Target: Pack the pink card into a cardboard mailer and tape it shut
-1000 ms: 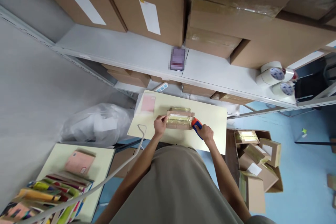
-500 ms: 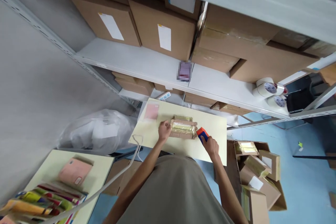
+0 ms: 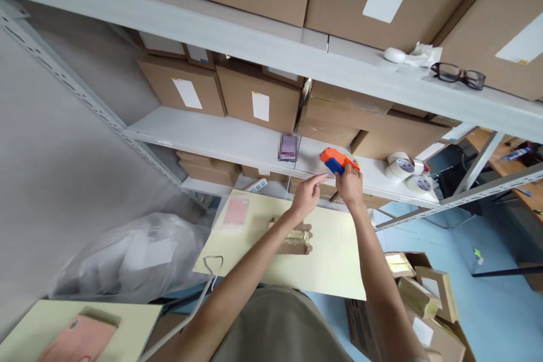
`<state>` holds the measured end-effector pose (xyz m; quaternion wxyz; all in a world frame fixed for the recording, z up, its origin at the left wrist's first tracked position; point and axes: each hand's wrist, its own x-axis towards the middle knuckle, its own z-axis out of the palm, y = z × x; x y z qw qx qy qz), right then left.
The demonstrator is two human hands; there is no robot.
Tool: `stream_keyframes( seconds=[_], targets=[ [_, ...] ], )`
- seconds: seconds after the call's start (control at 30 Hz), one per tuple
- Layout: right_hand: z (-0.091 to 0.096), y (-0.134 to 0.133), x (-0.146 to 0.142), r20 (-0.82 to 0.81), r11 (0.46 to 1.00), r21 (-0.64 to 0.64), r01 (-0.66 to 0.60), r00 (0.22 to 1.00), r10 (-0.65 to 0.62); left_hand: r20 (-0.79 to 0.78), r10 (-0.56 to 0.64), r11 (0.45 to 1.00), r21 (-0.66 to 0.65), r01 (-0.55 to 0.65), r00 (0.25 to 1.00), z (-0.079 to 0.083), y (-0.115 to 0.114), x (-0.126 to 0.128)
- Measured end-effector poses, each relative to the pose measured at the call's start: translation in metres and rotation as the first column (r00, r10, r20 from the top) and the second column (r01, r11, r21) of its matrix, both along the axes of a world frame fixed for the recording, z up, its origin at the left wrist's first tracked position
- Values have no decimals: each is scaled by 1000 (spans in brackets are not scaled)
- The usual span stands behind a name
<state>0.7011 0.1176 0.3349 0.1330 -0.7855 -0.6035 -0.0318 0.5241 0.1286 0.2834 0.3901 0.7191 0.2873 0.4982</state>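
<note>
My right hand (image 3: 351,186) is raised in front of the shelf and grips an orange and blue tape dispenser (image 3: 335,160). Beside it, my left hand (image 3: 306,195) is lifted too, its index finger stretched toward the dispenser's underside and the other fingers curled. Below both hands, a small cardboard parcel (image 3: 296,239) wrapped in shiny tape lies on the pale yellow table (image 3: 335,260), with neither hand touching it. A pink envelope (image 3: 235,211) lies at the table's far left corner.
Grey metal shelves (image 3: 237,141) carry large cardboard boxes (image 3: 254,104) and rolls of tape (image 3: 405,168); glasses (image 3: 458,73) sit on the upper shelf. An open carton of small boxes (image 3: 428,294) stands on the blue floor at right. A plastic bag (image 3: 139,249) lies left, by a second table (image 3: 29,331).
Both hands left the parcel and rose toward the shelf; the right hand carried the tape dispenser up. The camera tilted upward, showing the upper shelf.
</note>
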Motion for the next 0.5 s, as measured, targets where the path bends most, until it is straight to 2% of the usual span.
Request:
stream_keyframes(
  seconds=[0.07,0.13,0.23,0.3,0.4,0.43,0.5],
  targets=[
    [-3,23,1,41,1000,-26,3,999,-2,2,-19,1000,19,19,1000,13,0,4],
    [-8,38,4,61,998,-60,0,998,4,-9,-15,1000,24,15,1000,16,-2,3],
    [-18,42,8,69,998,-50,-25,997,29,-40,24,1000,-3,-24,999,0,-6,-10],
    [-29,29,6,72,999,39,-26,997,23,-82,77,996,-45,-81,994,-27,-9,-28],
    [-62,-14,-10,33,987,162,0,999,-6,-247,236,949,-149,-278,940,-85,-19,-70],
    [-78,-34,-19,-6,991,137,3,1000,-2,-336,287,910,-196,-364,897,-106,-25,-86],
    [-116,-74,-42,-114,999,-46,16,993,-21,-522,310,827,-265,-496,795,-146,-42,-115]
  ],
)
